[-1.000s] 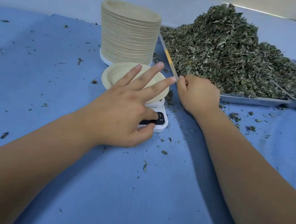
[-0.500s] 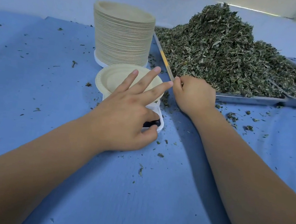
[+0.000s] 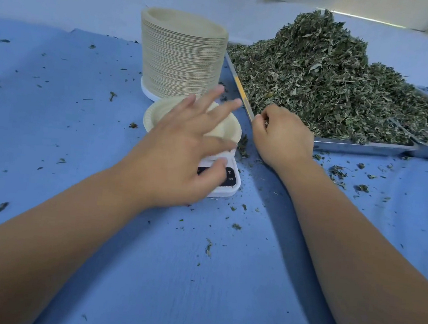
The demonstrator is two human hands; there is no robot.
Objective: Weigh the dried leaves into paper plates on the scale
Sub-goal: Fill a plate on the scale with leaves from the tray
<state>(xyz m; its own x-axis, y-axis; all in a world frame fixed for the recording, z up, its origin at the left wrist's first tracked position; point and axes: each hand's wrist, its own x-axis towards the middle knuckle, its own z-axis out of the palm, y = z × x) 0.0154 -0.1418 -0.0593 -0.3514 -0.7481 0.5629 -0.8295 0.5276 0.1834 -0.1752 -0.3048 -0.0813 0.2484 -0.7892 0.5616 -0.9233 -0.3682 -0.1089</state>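
Left hand (image 3: pixel 182 158) spreads straight fingers over the plate (image 3: pixel 157 114) on the scale (image 3: pixel 231 188), with the thumb on the scale's dark panel, covering most of it. Right hand (image 3: pixel 283 139), at the tray (image 3: pixel 360 147) corner against the heaped leaves (image 3: pixel 320 80), curls round a pinch of them. Behind the scale stands a plate stack (image 3: pixel 181 54). Crumbs (image 3: pixel 208 247) litter the blue cloth (image 3: pixel 55 120).

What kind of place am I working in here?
Probably a herb or tea packing bench: a tray heaped with dried leaves, a tall plate stack and a small scale.
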